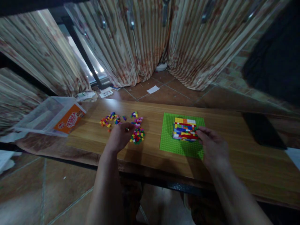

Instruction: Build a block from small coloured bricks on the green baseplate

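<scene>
A low block built of multicoloured toy bricks [185,128] stands on a green studded baseplate [167,143]. At the block's right side is my right hand [215,149], thumb and fingers closed together with the tips against or just beside it; any small piece between them is hidden. My left hand [120,137] is over the loose bricks to the left, fingers bent in a pinch, and what they hold is too small to name. Next to its fingertips lie a pile of mixed bricks [137,136] and some pink and purple bricks [138,121].
More loose bricks [110,118] are scattered farther left on the wooden table [150,150]. A clear plastic bin [47,115] with an orange label stands at the left end. A dark flat object [262,130] lies on the right. Curtains [145,40] hang beyond.
</scene>
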The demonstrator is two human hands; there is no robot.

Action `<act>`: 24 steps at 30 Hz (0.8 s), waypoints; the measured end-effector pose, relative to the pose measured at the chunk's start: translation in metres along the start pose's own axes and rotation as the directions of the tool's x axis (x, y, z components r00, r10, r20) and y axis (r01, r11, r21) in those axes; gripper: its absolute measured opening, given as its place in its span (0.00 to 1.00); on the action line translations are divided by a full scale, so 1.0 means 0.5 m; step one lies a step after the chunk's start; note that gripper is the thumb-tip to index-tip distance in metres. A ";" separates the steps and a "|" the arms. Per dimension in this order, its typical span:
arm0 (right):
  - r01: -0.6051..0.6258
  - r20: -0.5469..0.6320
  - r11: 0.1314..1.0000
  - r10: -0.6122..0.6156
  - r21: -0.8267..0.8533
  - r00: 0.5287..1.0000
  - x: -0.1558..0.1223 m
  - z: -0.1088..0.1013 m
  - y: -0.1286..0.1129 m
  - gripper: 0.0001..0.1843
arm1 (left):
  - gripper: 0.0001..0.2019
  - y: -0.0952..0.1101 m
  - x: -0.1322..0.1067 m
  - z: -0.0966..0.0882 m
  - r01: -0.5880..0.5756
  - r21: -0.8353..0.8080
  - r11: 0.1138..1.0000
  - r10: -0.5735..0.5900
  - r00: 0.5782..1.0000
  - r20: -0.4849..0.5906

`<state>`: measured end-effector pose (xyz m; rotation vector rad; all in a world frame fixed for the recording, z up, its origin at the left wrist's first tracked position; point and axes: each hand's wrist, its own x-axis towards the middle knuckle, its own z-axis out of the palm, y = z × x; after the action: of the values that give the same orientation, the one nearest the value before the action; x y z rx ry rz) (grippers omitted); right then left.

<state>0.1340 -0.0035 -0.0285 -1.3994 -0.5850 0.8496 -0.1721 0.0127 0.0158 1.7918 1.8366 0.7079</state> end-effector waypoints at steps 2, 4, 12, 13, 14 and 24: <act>-0.019 -0.005 1.000 0.019 0.013 1.000 0.000 0.004 0.002 0.15 | 0.11 -0.003 -0.007 0.002 0.001 0.072 0.997 -0.002 1.000 0.002; -0.039 -0.018 0.999 0.039 0.019 0.999 0.001 0.006 0.002 0.14 | 0.11 -0.001 -0.011 0.011 -0.004 0.114 0.993 0.003 1.000 0.012; -0.009 0.005 1.000 0.009 0.005 1.000 0.002 0.005 0.006 0.15 | 0.12 0.026 -0.005 0.052 -0.077 0.236 0.969 0.061 0.995 0.076; -0.013 0.002 1.000 0.013 0.005 1.000 0.003 0.005 0.006 0.15 | 0.12 0.029 -0.004 0.055 -0.071 0.258 0.963 0.054 0.996 0.072; -0.020 0.001 1.000 0.020 0.009 1.000 0.003 0.005 0.007 0.15 | 0.11 0.031 -0.002 0.059 -0.063 0.280 0.958 0.046 0.997 0.067; -0.007 0.019 1.000 0.007 0.011 1.000 0.002 0.005 0.005 0.15 | 0.12 0.045 0.005 0.077 -0.050 0.342 0.938 0.030 0.997 0.064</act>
<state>0.1323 -0.0015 -0.0308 -1.3850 -0.5889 0.8714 -0.1298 0.0168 0.0017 2.0471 1.9843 0.3572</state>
